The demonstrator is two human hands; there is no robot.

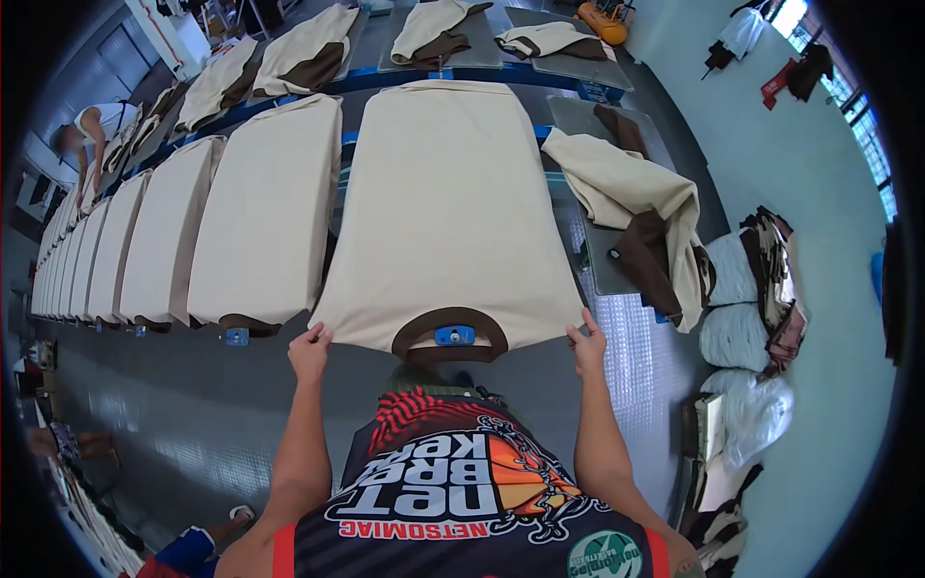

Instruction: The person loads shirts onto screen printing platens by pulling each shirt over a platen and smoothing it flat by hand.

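Observation:
A cream shirt (pixel 448 202) with a brown collar (pixel 448 318) lies spread over a flat board in front of me, its collar end toward my body. My left hand (pixel 310 351) pinches the shirt's near left corner. At the near right corner, my right hand (pixel 587 345) has its fingers closed on the fabric. The cloth is stretched between both hands. Inside the collar opening shows a blue fitting (pixel 455 335) at the board's end. The board itself is hidden under the shirt.
More cream shirts (pixel 267 207) cover boards in a row to the left. Another cream and brown garment (pixel 636 188) lies crumpled on a board at right. Wrapped bundles (pixel 729 337) stand by the right wall. A person (pixel 94 130) bends over boards at far left.

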